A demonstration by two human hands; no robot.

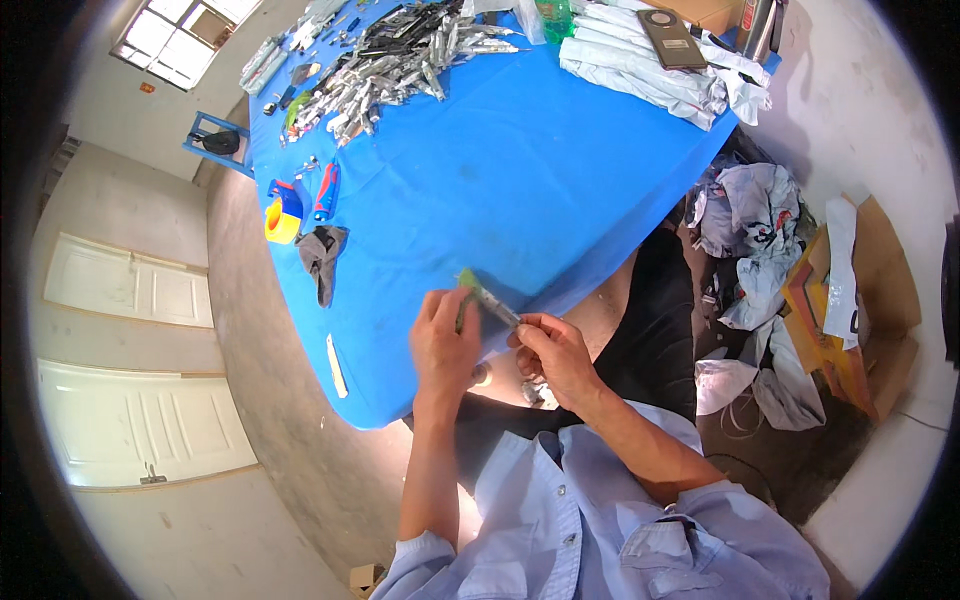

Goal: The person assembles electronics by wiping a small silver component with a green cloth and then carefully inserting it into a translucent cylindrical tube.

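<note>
In front of me, over the near edge of the blue-covered table, my right hand (558, 362) pinches the lower end of a slim silver stick-shaped piece (498, 306). Its upper end points away from me to the left, with a bright green part (468, 280) at the tip. My left hand (445, 338) is beside that tip, fingers curled in and slightly blurred. A bit of green shows at its fingers, but what they grip is hard to make out.
A blue cloth (470, 180) covers the table. At its far side lie a heap of slender silver and black pieces (400, 70), white plastic bags (630, 60) and a dark phone-like device (670, 40). Left are a yellow tape roll (282, 222) and grey cloth (320, 258); right, a cardboard box (885, 270).
</note>
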